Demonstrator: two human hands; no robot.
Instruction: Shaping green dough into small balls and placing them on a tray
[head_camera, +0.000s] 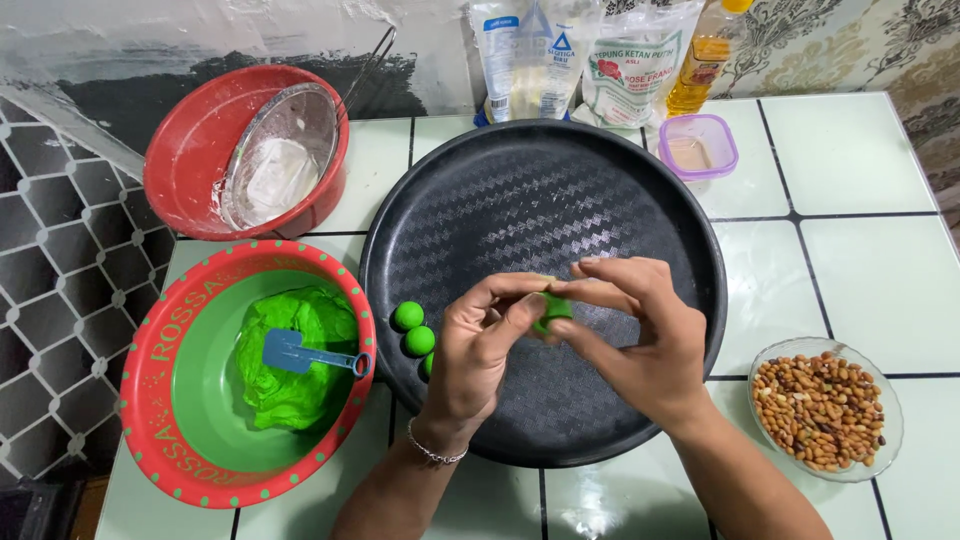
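Observation:
Both hands meet over the big round black tray (600, 180). My left hand (480, 350) and my right hand (640, 330) pinch one small piece of green dough (553, 310) between their fingertips. Two finished green dough balls (407, 316) (420, 340) lie on the tray's left edge, with a third partly hidden behind my left hand. To the left, a red-rimmed green bowl (160, 350) holds a lump of green dough (290, 370) with a blue measuring spoon (300, 353) on it.
A glass dish of peanuts (825, 405) stands at the right. At the back left, a red bowl (190, 140) holds a floury metal sieve (275, 165). Flour bags (580, 60), an oil bottle (705, 55) and a small purple-lidded container (698, 147) line the wall.

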